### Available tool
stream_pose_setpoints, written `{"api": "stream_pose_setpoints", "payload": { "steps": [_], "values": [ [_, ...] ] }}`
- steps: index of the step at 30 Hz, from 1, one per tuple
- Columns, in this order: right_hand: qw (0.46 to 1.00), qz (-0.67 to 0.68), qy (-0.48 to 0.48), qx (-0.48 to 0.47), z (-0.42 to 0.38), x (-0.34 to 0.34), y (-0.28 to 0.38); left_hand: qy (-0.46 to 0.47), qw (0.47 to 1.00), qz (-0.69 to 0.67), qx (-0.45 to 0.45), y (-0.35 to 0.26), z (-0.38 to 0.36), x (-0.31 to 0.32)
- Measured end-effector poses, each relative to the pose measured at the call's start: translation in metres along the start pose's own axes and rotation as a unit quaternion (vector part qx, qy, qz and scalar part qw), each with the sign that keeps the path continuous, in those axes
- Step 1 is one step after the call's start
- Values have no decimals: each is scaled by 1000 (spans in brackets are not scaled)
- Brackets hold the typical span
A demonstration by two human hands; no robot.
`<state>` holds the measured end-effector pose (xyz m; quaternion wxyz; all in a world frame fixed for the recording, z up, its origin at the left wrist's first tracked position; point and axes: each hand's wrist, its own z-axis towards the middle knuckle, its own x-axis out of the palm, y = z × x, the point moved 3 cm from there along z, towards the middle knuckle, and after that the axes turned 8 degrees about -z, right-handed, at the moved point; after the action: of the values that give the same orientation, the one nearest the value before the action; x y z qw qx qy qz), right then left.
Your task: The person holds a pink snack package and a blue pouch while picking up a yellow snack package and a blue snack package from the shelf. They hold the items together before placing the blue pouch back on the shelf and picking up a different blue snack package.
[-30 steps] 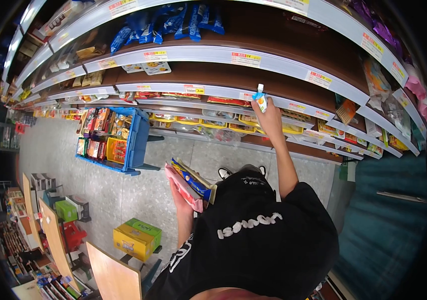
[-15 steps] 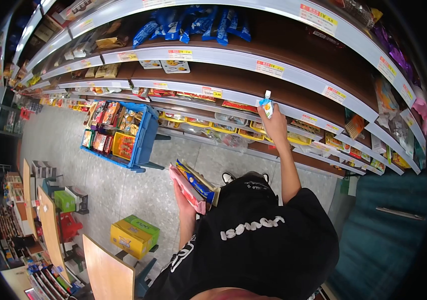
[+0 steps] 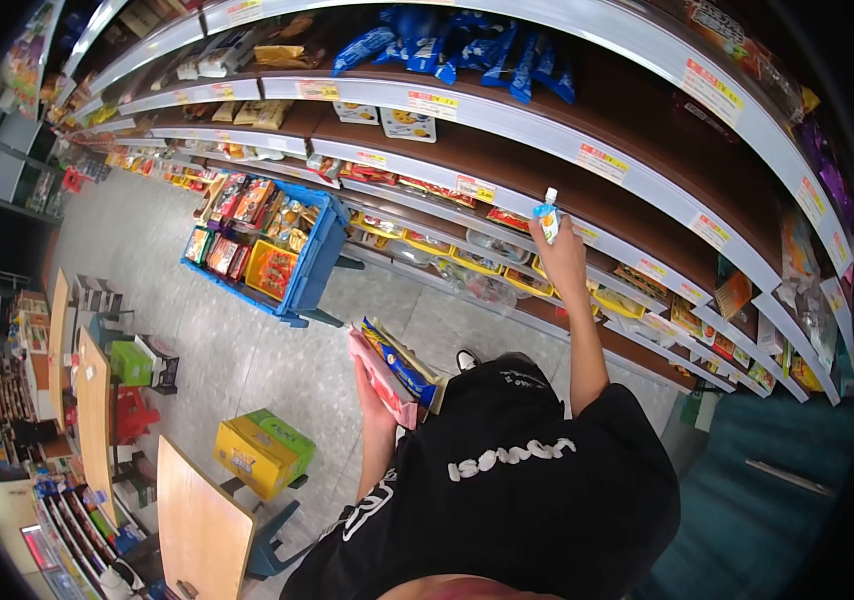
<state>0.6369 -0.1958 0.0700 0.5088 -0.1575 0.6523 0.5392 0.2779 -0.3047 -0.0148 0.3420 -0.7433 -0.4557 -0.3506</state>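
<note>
My right hand [image 3: 565, 252] is closed around a small spouted pouch [image 3: 548, 222] with a white cap, blue top and white front. It holds the pouch upright in front of a shelf edge [image 3: 607, 240]. Low by my body, my left hand [image 3: 375, 402] grips a stack of flat snack packs. A pink pack [image 3: 383, 380] lies on the palm side, with a blue pack [image 3: 399, 368] and a pale yellowish one pressed against it. My left fingers are partly hidden behind the packs.
Curved-looking shelves with price labels hold blue snack bags [image 3: 427, 55] and two cookie-patterned packs [image 3: 408, 123]. On the left stands a blue crate [image 3: 319, 255] full of boxed and bagged snacks. A yellow-green carton [image 3: 259, 455] and wooden tabletops [image 3: 202, 510] are lower left.
My view has turned, so the shelves and crate appear further right. Both hands keep hold of the same things; the pouch stays close to the shelf edge.
</note>
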Motion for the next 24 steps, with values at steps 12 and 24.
{"api": "stream_pose_setpoints", "payload": {
  "steps": [12, 24],
  "values": [
    [999, -8, 29, -11, 1, -3, 20, -21, 999, -25, 3, 1, -15, -9],
    [996, -87, 36, 1, 15, 36, 78, -16, 996, -81, 21, -50, 8, -31]
  ]
}}
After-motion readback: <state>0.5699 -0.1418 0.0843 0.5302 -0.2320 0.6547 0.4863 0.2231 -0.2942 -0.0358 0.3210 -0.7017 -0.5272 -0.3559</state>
